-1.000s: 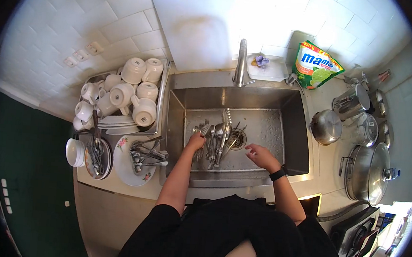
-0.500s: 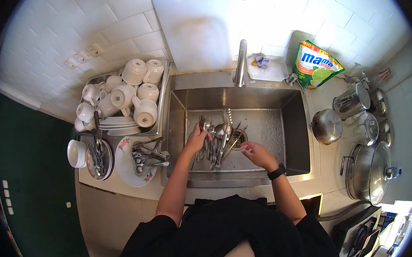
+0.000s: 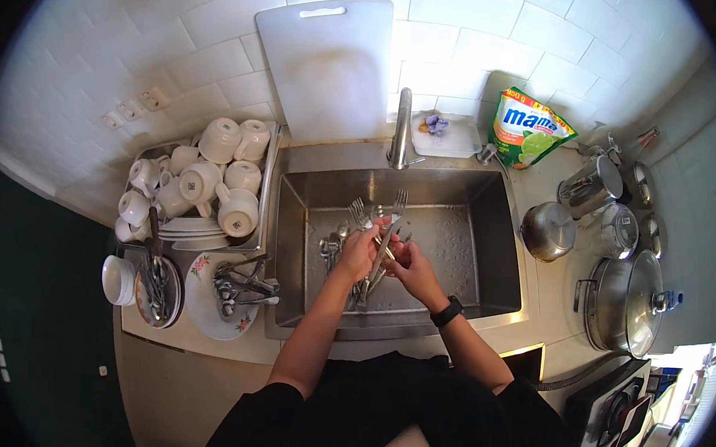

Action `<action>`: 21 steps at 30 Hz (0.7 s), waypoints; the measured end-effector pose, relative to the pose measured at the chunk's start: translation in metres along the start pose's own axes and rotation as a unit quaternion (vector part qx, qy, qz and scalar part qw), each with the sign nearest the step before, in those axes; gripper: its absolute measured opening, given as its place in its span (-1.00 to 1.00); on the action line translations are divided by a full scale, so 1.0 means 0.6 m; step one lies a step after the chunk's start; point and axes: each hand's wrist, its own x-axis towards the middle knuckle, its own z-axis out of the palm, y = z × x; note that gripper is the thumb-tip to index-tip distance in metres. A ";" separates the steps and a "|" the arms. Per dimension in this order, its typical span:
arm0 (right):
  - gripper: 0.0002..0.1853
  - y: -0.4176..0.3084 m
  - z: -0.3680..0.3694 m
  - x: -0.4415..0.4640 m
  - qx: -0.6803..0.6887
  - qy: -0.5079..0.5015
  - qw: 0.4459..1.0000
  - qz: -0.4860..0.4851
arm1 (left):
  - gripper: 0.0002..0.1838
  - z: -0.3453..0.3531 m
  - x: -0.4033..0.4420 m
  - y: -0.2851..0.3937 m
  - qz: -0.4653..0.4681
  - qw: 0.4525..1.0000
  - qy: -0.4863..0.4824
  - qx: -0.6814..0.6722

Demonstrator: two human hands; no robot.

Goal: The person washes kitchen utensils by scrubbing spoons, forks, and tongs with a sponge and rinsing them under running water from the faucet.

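Both my hands are together over the stainless steel sink. My left hand is closed around forks, and one fork's tines stick out above its fingers. Another fork stands tines up between the hands, its handle slanting down past my right hand. The right fingers are bent and pinched at that handle; the fingertips are partly hidden. Below the hands, more cutlery lies on the sink floor, with spoons showing to the left of my left hand.
Left of the sink are a rack of white cups, a floral plate bearing cutlery, and stacked plates. A faucet rises behind. Right stand a small pot, a large lidded pot and a green pouch.
My right hand has moved left to meet my left hand. Forks have been lifted from the cutlery pile and now stand up between the hands. The view has shifted slightly.
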 end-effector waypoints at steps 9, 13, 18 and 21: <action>-0.70 -0.030 -0.036 0.024 -0.074 0.018 0.996 0.056 | -0.61 0.003 0.013 -0.018 0.003 0.997 0.065 -0.030; -0.50 -0.014 -0.079 0.091 -0.089 -0.018 0.995 -0.051 | -0.58 0.003 0.016 -0.010 -0.002 0.997 0.080 -0.017; -0.51 -0.015 -0.106 0.213 0.202 -0.042 0.975 0.078 | -0.56 -0.021 0.026 0.006 0.009 0.999 0.042 -0.025; -0.62 0.002 -0.109 0.277 0.289 -0.004 0.944 0.158 | -0.56 -0.004 0.025 0.019 0.015 0.998 0.045 -0.032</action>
